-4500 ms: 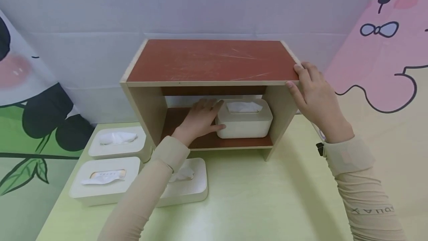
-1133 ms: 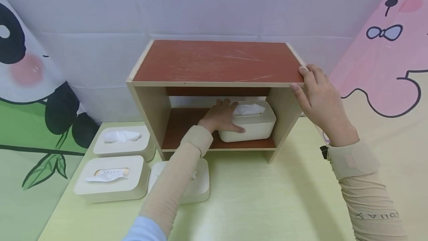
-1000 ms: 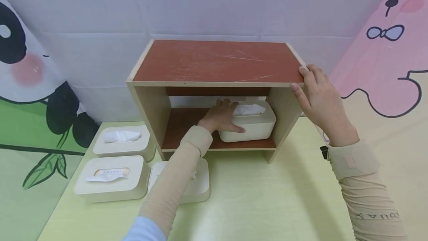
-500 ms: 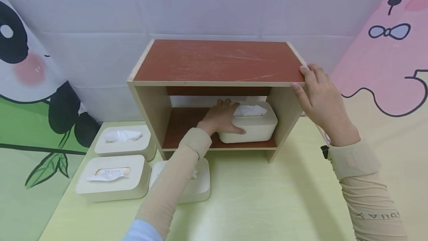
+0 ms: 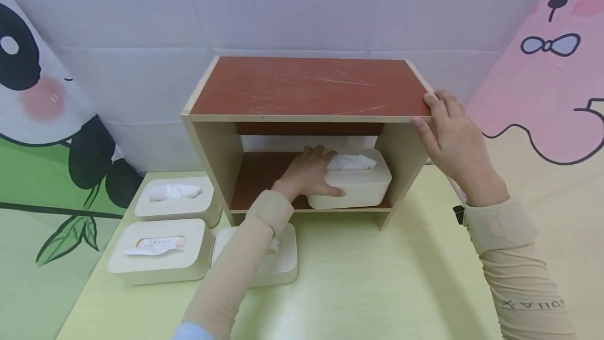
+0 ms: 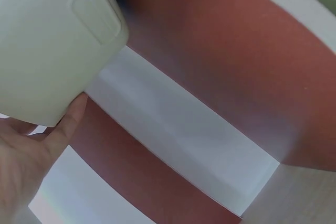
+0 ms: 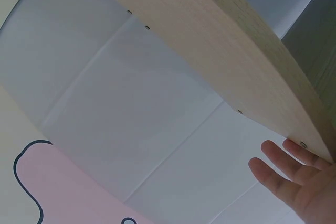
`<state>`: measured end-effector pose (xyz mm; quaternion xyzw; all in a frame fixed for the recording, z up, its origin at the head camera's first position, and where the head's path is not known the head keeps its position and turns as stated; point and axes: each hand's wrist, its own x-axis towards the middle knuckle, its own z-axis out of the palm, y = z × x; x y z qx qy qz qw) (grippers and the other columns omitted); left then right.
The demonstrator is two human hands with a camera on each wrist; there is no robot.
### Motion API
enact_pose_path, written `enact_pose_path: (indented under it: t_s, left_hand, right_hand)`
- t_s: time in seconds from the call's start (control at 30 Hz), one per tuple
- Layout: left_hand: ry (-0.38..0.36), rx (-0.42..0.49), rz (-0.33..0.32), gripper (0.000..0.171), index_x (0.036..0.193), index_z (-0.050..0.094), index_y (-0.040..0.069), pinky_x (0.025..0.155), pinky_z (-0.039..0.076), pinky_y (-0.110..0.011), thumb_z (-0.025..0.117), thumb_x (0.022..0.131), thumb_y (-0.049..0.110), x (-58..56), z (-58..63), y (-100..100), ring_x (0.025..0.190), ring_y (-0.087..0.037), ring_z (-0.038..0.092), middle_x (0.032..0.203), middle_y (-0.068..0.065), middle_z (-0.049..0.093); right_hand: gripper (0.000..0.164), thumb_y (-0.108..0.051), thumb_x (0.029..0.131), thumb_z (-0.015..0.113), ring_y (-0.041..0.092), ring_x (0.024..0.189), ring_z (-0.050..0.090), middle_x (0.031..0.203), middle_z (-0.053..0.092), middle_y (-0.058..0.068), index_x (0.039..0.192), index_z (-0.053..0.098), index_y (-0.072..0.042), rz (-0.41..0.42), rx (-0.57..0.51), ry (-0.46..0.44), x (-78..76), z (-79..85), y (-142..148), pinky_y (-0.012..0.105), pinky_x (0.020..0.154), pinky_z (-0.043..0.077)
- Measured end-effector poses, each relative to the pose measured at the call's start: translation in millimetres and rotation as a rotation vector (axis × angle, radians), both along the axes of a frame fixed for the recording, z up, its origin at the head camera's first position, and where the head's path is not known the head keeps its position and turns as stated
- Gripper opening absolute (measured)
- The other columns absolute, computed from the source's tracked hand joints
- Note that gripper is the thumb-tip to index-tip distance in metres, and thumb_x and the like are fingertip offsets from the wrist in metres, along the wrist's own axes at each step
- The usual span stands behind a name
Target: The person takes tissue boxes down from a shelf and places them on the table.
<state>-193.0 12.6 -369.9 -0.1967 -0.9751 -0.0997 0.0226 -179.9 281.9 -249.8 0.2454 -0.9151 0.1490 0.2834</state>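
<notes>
A cream tissue box [image 5: 360, 188] with white tissue showing on top sits at the right of the red-brown shelf inside a small wooden cabinet [image 5: 302, 85]. My left hand [image 5: 309, 174] holds its left end, thumb on the front face and fingers reaching over toward the back. In the left wrist view, fingertips [image 6: 77, 107] touch the edge of the box [image 6: 52, 45]. My right hand [image 5: 455, 143] rests on the cabinet's upper right corner, thumb at the front edge. The right wrist view has its fingers [image 7: 278, 184] fairly straight beside the side panel [image 7: 210, 51].
Three more tissue boxes stand on the pale table at left: one at the back [image 5: 174, 198], one in front of it [image 5: 158, 251], and one [image 5: 278, 266] partly under my left forearm. A white cloth [image 5: 302, 9] hangs behind, between cartoon prints.
My left hand reached farther right, from the box's left side onto its left end. Just now the box has come slightly forward, toward the shelf's front edge. My right hand stays on the corner.
</notes>
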Motion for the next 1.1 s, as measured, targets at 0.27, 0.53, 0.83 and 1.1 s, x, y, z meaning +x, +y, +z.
enact_pose_path:
  t_s: [0.27, 0.53, 0.83, 1.1]
  left_hand:
    - [0.048, -0.007, -0.019, 0.098, 0.137, 0.037, 0.023, 0.083, 0.046, -0.043, 0.062, 0.057, 0.075, 10.5, 0.4, -2.1, 0.117, -0.028, 0.039, 0.130, -0.003, 0.042]
    - [0.077, -0.016, -0.081, 0.099, 0.137, 0.039, 0.022, 0.087, 0.046, -0.043, 0.061, 0.057, 0.076, 22.1, 2.6, 2.0, 0.122, -0.029, 0.038, 0.135, -0.003, 0.041]
    - [0.118, -0.045, -0.103, 0.099, 0.136, 0.038, 0.021, 0.078, 0.050, -0.040, 0.057, 0.058, 0.078, 40.5, 1.1, 8.0, 0.118, -0.032, 0.040, 0.133, -0.006, 0.041]
    - [0.164, -0.091, -0.144, 0.099, 0.136, 0.039, 0.018, 0.074, 0.052, -0.038, 0.054, 0.059, 0.080, 62.8, 0.8, 14.5, 0.115, -0.034, 0.043, 0.134, -0.013, 0.040]
  right_hand:
    - [0.049, -0.032, 0.096, 0.044, 0.044, 0.115, 0.045, 0.134, 0.040, 0.022, 0.133, 0.041, 0.000, 0.001, -0.006, 0.015, -0.1, 0.2, -0.1, 0.061, 0.078, 0.041]
    - [0.050, -0.033, 0.096, 0.043, 0.044, 0.113, 0.045, 0.135, 0.040, 0.022, 0.133, 0.040, 0.000, -0.003, -0.001, 0.011, -0.8, -0.4, -0.7, 0.062, 0.078, 0.041]
    - [0.050, -0.032, 0.096, 0.043, 0.044, 0.114, 0.045, 0.134, 0.040, 0.024, 0.133, 0.040, 0.001, 0.000, 0.003, 0.014, -0.4, -0.7, -0.8, 0.061, 0.082, 0.041]
    - [0.051, -0.034, 0.096, 0.042, 0.044, 0.115, 0.044, 0.135, 0.039, 0.023, 0.133, 0.040, 0.001, -0.001, -0.001, -0.003, 0.3, 0.4, -0.1, 0.062, 0.084, 0.040]
